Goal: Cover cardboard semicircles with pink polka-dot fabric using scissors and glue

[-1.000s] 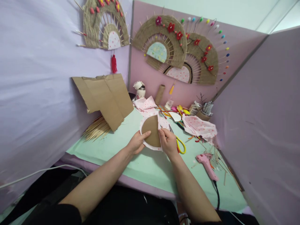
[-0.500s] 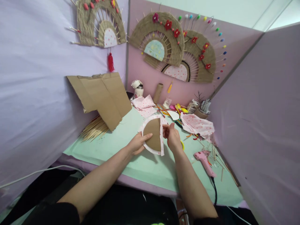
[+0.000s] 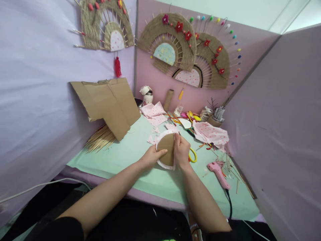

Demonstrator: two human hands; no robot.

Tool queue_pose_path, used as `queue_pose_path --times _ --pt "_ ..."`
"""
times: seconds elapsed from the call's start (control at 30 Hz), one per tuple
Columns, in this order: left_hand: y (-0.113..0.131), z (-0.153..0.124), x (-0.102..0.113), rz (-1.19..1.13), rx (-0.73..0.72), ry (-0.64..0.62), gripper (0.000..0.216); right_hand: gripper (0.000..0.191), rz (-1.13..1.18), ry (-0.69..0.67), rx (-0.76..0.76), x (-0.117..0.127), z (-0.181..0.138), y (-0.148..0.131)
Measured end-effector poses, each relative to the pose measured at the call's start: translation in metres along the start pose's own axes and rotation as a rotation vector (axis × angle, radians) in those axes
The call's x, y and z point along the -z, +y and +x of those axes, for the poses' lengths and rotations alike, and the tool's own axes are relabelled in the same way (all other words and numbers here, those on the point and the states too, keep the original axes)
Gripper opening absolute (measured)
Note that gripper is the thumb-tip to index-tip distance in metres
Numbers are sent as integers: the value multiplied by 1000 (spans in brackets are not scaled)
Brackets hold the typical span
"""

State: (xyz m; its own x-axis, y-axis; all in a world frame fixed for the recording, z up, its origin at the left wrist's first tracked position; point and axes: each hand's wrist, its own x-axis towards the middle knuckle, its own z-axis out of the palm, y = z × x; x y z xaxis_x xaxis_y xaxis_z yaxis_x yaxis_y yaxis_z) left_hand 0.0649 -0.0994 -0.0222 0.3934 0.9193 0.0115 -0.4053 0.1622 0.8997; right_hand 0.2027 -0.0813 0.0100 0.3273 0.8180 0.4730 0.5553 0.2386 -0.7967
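Observation:
A brown cardboard half-circle [image 3: 166, 147] with a white, pink-dotted fabric border sits between my hands just above the green mat [image 3: 140, 160]. My left hand [image 3: 151, 157] grips its left curved edge, thumb lying on the cardboard. My right hand [image 3: 181, 150] is closed over its straight right edge, fingers pressing on the fabric there. Yellow-handled scissors [image 3: 192, 155] lie on the mat just right of my right hand.
A pink glue gun [image 3: 218, 174] with a black cord lies at the right. Dotted fabric [image 3: 210, 134], craft clutter and a cardboard tube [image 3: 169, 99] fill the back. Folded cardboard [image 3: 110, 102] leans over wooden skewers [image 3: 100, 139] at the left. Woven fans [image 3: 173, 43] hang on the partitions.
My hands lifted the cardboard half-circle off the mat, turned it and brought it down closer to me. My right hand went from its edge to pressing over the straight side.

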Motion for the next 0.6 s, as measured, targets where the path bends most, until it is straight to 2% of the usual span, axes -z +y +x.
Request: queue_pose_path --times 0.1,0.23,0.3,0.37,0.53,0.6 --pt "0 -1 0 32 -2 9 47 52 47 0 -34 -1 2 2" --pt "6 -1 -6 -154 48 -42 52 63 352 -191 -260 0 7 8" --pt "6 -1 -7 -177 77 -56 52 62 388 -237 -320 2 8 10" --pt "4 -1 -5 -151 80 -58 52 55 325 -209 -302 3 8 9" --pt "-2 0 1 25 25 -40 49 51 101 -68 -76 2 4 4" --pt "0 0 0 26 30 -32 49 51 120 -61 -87 2 3 3"
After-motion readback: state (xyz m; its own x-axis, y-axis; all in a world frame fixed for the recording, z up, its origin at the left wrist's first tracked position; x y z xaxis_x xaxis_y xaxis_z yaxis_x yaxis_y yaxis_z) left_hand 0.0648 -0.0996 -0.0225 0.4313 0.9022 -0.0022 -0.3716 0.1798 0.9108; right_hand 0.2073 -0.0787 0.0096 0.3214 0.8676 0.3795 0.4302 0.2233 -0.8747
